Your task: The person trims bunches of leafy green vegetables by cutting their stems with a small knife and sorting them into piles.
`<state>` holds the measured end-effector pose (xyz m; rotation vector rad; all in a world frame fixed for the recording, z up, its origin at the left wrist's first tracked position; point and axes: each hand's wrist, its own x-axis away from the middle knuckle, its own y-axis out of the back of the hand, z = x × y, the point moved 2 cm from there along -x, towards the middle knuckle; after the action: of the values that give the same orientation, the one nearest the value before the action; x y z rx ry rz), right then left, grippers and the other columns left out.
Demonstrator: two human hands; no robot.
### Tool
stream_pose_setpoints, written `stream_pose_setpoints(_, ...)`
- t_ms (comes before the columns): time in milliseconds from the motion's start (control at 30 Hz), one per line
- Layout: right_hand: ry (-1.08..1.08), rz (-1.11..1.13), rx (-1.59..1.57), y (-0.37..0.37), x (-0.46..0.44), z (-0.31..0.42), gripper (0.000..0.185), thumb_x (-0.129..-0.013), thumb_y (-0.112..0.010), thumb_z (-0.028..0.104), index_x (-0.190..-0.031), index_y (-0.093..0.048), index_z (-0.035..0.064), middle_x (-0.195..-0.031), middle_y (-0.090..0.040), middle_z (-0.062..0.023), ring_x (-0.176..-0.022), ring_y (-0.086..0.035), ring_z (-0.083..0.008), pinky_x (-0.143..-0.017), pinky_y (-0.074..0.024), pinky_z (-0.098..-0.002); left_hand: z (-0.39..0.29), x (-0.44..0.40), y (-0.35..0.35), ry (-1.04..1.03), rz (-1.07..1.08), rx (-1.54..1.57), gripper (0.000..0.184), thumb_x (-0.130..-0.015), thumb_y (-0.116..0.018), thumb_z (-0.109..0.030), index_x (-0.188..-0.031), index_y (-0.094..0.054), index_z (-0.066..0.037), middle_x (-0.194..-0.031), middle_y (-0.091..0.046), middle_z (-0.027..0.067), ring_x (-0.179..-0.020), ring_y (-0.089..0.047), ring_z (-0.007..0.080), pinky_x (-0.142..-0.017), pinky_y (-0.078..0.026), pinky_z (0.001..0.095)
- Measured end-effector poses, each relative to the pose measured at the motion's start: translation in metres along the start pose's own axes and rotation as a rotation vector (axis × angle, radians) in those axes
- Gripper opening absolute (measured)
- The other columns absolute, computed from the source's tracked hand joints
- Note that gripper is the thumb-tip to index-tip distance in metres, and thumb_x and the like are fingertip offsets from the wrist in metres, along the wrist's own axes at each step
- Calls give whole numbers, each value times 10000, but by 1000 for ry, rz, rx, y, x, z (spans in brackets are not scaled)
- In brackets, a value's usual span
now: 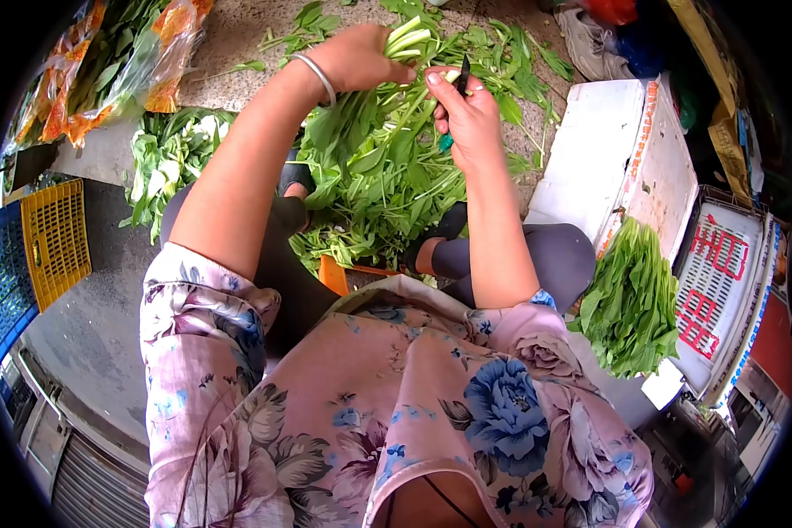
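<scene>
My left hand (361,60) is closed around a bunch of leafy greens (408,39), the pale cut stems pointing up and away and the leaves hanging below. In my right hand (469,114) is a small knife (464,74) with a dark blade; a bit of green shows under my fingers, perhaps its handle. One pale stem lies between my right thumb and the blade, close beside the bunch. Beneath both hands spreads a heap of loose leafy greens (387,189) on the ground between my feet.
A white foam box (581,150) stands at my right, with a bundle of greens (632,304) beside it. More greens (163,167) lie at left near a yellow plastic crate (55,233) and a blue crate (9,277). Orange-printed plastic bags (163,53) sit far left.
</scene>
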<state>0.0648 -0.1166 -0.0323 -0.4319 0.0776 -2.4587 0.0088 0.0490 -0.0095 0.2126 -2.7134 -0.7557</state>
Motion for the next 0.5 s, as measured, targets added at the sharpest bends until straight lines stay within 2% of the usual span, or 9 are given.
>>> stream_pose_setpoints(33, 0, 0, 0, 3, -3, -4, 143, -798, -644, 162, -888, -598, 61, -690, -539, 34, -538, -436, -42, -441, -334, -181, 5, -4, 0, 0, 0, 0, 377, -675, -690, -282, -907, -619, 7, -784, -633, 171, -726, -615, 268, -698, -469, 344)
stream_pose_setpoints(100, 124, -41, 310, 12, -13, -19, 119, -804, -632, 152, -853, -609, 45, -658, -533, 37, -530, -441, -58, -447, -330, -209, 17, -14, 3, -91, -161, -133, 384, -686, -681, -303, -907, -621, 5, -789, -630, 179, -745, -620, 285, -698, -470, 350)
stream_pose_setpoints(167, 170, -70, 389, 23, -16, -30, 142, -790, -633, 172, -820, -618, 34, -621, -543, 20, -511, -448, -76, -461, -333, -236, 13, -11, 9, -73, -144, -148, 390, -686, -681, -316, -908, -622, 0, -790, -629, 180, -755, -622, 290, -701, -477, 355)
stream_pose_setpoints(233, 36, -97, 781, 40, -16, -43, 175, -764, -640, 204, -806, -620, 35, -598, -557, -3, -498, -456, -81, -476, -343, -238, 3, 5, 15, 66, -608, -641, 130, -716, -519, -147, -714, -587, -36, -682, -603, 187, -661, -609, 336, -585, -487, 431)
stream_pose_setpoints(267, -1, -101, 769, 48, -16, -50, 202, -742, -651, 231, -800, -623, 39, -574, -557, -16, -492, -467, -90, -486, -355, -246, -1, 9, 19, 92, -656, -721, 119, -724, -508, -137, -709, -592, -53, -655, -609, 162, -630, -616, 321, -553, -490, 415)
stream_pose_setpoints(367, -101, -61, 678, 65, -13, -60, 194, -738, -656, 217, -800, -623, 37, -578, -557, -15, -497, -474, -95, -488, -363, -245, 9, 9, 21, 175, -624, -812, 118, -726, -497, -133, -725, -592, -61, -622, -610, 133, -589, -616, 309, -531, -487, 402)
stream_pose_setpoints(400, -122, -51, 680, 65, -9, -56, 169, -746, -651, 192, -795, -622, 32, -608, -570, -11, -507, -474, -92, -495, -372, -246, 5, 10, 22, 232, -445, -742, 187, -720, -526, -150, -861, -577, -38, -715, -621, 170, -681, -621, 330, -597, -491, 409)
stream_pose_setpoints(433, -121, -53, 680, 60, -4, -46, 169, -746, -651, 192, -795, -622, 32, -608, -570, -11, -507, -474, -92, -495, -372, -246, 7, 7, 21, 230, -445, -742, 187, -720, -526, -150, -861, -577, -38, -715, -621, 170, -681, -621, 330, -597, -491, 409)
stream_pose_setpoints(500, -243, 60, 408, 45, 3, -31, 151, -779, -639, 167, -826, -611, 26, -674, -583, -15, -527, -488, -81, -464, -370, -220, 11, 2, 15, 39, -195, -589, 416, -673, -693, -346, -894, -622, -1, -783, -629, 175, -747, -623, 285, -704, -484, 360)
